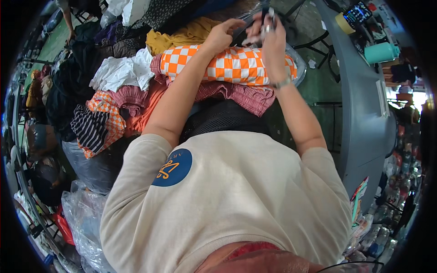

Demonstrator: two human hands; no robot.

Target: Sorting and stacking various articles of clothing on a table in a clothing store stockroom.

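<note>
An orange-and-white checkered cloth [235, 68] lies in a thick roll across my lap, with a pink striped cloth [252, 97] under it. Just above the roll, my left hand [218, 36] is raised with its fingers bent; what is between the fingertips cannot be made out. My right hand [275, 44], with a ring and a wristband, is at the roll's right end. Its fingers are around a small dark and silvery object [268, 18], blurred, whose kind I cannot tell. Some whitish material hangs near these fingers.
Heaped garments lie at the left: white [119, 70], mustard [184, 34], black and striped [90, 126] cloths. Clear plastic bags [83, 221] stand lower left. A grey table [355, 102] at the right bears a teal bottle [380, 53] and a phone [357, 15]. Another person's arm [68, 24] shows top left.
</note>
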